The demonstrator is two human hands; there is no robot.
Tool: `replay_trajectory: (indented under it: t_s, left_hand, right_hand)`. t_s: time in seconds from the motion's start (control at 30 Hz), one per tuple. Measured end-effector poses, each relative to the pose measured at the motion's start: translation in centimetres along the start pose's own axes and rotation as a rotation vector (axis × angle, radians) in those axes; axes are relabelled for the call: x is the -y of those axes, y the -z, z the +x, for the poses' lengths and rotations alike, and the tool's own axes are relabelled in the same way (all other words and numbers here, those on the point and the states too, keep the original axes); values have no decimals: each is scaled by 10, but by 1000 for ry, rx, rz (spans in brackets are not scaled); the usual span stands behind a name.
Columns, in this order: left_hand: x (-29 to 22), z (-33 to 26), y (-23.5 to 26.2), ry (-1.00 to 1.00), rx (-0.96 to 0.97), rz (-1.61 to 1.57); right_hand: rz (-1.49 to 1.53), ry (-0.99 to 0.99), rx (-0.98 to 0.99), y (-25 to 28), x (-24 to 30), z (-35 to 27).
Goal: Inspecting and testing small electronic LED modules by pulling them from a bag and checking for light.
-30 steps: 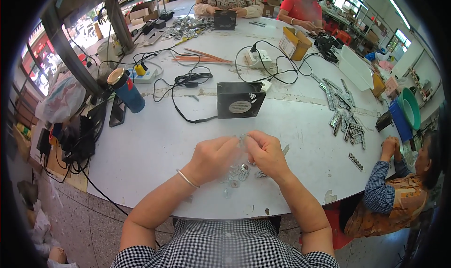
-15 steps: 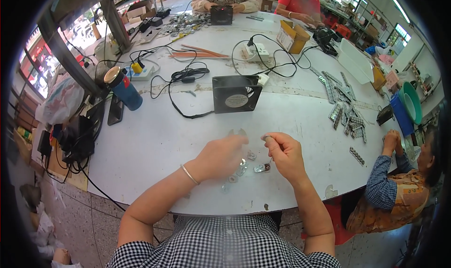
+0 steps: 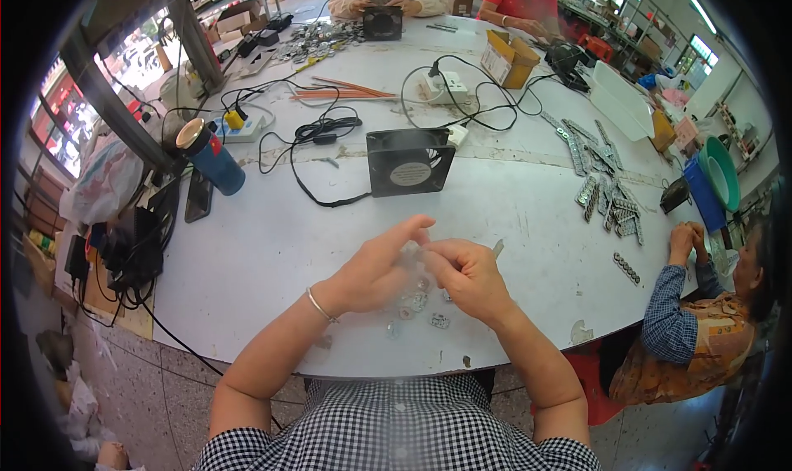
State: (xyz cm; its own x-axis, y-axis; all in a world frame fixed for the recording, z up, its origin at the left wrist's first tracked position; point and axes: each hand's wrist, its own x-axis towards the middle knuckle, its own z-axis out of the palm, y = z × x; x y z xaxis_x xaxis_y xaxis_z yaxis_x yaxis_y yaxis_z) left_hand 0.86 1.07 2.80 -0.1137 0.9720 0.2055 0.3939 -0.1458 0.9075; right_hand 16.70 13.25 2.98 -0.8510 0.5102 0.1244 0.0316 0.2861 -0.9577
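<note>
Both hands have drawn back together, left hand (image 3: 375,269) and right hand (image 3: 469,275) pinching one small clear part (image 3: 410,251) between fingertips, above loose parts (image 3: 417,306) on the bench (image 3: 272,248), at 6 o'clock from the black fan (image 3: 410,161).

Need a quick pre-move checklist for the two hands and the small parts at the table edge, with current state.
1. Both hands in view: ok. left hand and right hand meet over the white table.
2. Part pinched between the fingertips: cannot tell; the spot where they meet is blurred.
3. Loose small metal parts lie on the table under the hands: ok, none seen off the edge.
4. Parts away from the near table rim: not ok, some lie close to it.
5. Black fan and its black cable apart from the hands: ok.
6. Co-worker's hands apart from this spot: ok, at the right rim.
</note>
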Motion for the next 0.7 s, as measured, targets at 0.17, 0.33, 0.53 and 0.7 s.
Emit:
replay_trajectory:
  t_s: [0.17, 0.33, 0.53, 0.7]
  left_hand:
    - [-2, -1, 3, 22, -5, -46]
    - [-2, -4, 0, -8, -38, -52]
    - [3, -2, -1, 36, -73, -81]
    - [3, -1, -1, 135, -69, -152]
  right_hand:
    - [6, -54, 24, -4, 1, 1]
    - [22, -76, 78, -7, 5, 4]
    - [-80, 18, 58, -12, -5, 3]
    - [-240, 132, 99, -10, 0, 10]
